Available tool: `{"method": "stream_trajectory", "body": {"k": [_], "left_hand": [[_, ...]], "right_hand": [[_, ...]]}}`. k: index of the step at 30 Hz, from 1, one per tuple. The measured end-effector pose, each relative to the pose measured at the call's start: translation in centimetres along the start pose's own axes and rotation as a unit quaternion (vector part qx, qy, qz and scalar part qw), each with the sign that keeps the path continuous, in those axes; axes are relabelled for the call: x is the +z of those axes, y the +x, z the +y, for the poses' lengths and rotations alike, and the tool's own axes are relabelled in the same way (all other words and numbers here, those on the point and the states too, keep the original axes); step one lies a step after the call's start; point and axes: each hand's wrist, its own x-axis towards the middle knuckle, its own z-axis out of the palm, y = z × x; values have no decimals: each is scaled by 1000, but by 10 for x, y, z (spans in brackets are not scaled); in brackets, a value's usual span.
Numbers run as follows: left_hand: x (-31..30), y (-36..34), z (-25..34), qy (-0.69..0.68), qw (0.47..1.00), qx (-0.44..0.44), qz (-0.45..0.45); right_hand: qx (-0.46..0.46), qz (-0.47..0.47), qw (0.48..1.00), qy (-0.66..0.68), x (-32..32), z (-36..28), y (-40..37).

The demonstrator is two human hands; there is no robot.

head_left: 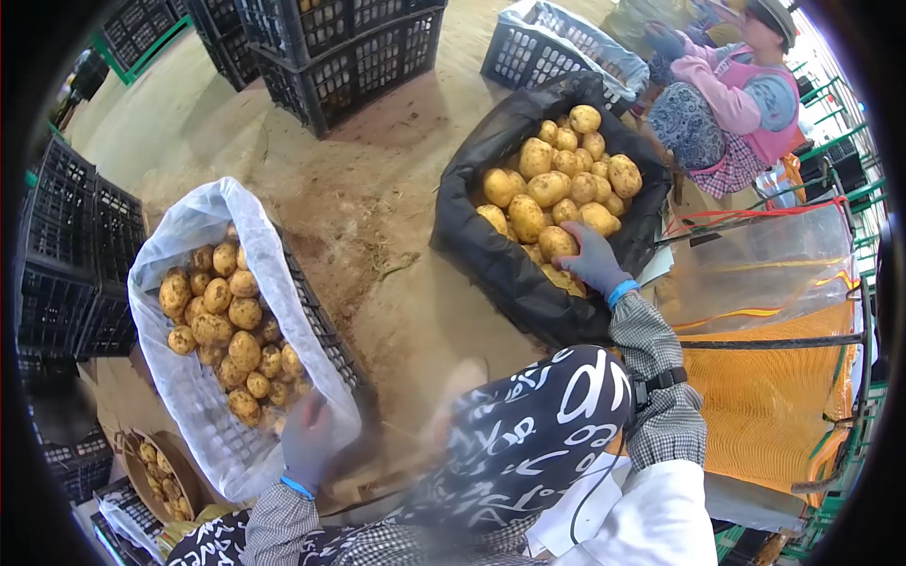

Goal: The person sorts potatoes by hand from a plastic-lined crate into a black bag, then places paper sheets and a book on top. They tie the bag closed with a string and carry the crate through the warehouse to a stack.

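My right hand (595, 262), in a grey glove with a blue band at the wrist, curls its fingers against a potato (557, 242) at the near side of the black-lined crate (472, 269). Many yellow potatoes (547, 189) are heaped inside that crate. On the left, my left hand (308, 445), gloved alike, reaches over the near rim of a crate with a white cloth liner (170, 377). Its fingers are blurred beside the lower potatoes, and I cannot make out a hold. Soil-marked potatoes (243, 349) lie in this crate.
Stacked black crates (344, 66) stand at the back and more (71, 255) on the left. A basket of potatoes (160, 476) sits lower left. Another person (731, 104) sits upper right near a blue-lined crate (547, 52). Orange mesh (764, 387) is at right.
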Motion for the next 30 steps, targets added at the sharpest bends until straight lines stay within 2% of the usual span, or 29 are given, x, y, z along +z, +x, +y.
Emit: {"method": "stream_trajectory", "body": {"k": [1,3,4,5,6,7,8,9,10,11,13,15,16,18,19,21,22,24,25,26,29,30], "left_hand": [[-1,0,4,12,1000,4,0],[-3,-2,25,-55,997,-43,-17],[-3,-3,9,2,1000,26,-7],[-3,-5,0,36,999,1,-31],[-15,-4,12,6,997,-4,-81],[-10,-9,-4,19,997,18,-67],[-26,-7,14,47,986,-12,-159],[-32,-14,5,35,987,38,-151],[-34,-18,-4,20,984,95,-147],[-37,-20,-13,3,977,155,-147],[-74,-3,-26,128,956,123,-233],[-109,28,-29,258,926,37,-275],[-119,38,-31,323,906,-35,-270],[-94,54,-70,234,964,9,-128],[-75,62,-89,183,981,31,-59],[-35,88,-97,211,973,-2,-90],[-20,99,-99,224,969,-17,-103],[-8,114,-107,201,972,-44,-113],[-4,119,-110,192,972,-58,-121],[-11,111,-107,120,988,-42,-84],[-65,84,-67,-138,971,-86,-174],[-82,71,-51,-173,969,-66,-163]], "right_hand": [[-24,52,996,-71,7,7,-2],[-93,148,965,-196,33,12,-10],[-81,158,963,-201,40,20,-12],[-85,155,969,-171,44,34,-6],[-74,111,980,-150,31,15,-8],[-71,102,981,-151,31,18,-6],[-41,56,990,-126,27,23,-2],[-20,6,986,-167,19,16,0],[-28,34,999,-8,18,51,12],[-26,59,987,148,18,75,27],[-97,72,976,181,-29,38,34],[-139,79,961,227,-79,-41,24],[-115,68,966,222,-95,-84,14],[-67,51,974,211,-109,-160,-3],[-90,41,968,229,-101,-186,-10],[-161,10,961,227,-80,-247,-35],[-138,9,966,218,-62,-271,-48],[-97,-76,959,254,-30,-328,-83],[-111,-93,948,284,-9,-337,-94],[-61,-95,942,315,9,-350,-108],[-28,-194,902,385,68,-348,-120],[-11,-224,894,389,87,-352,-123]]}}
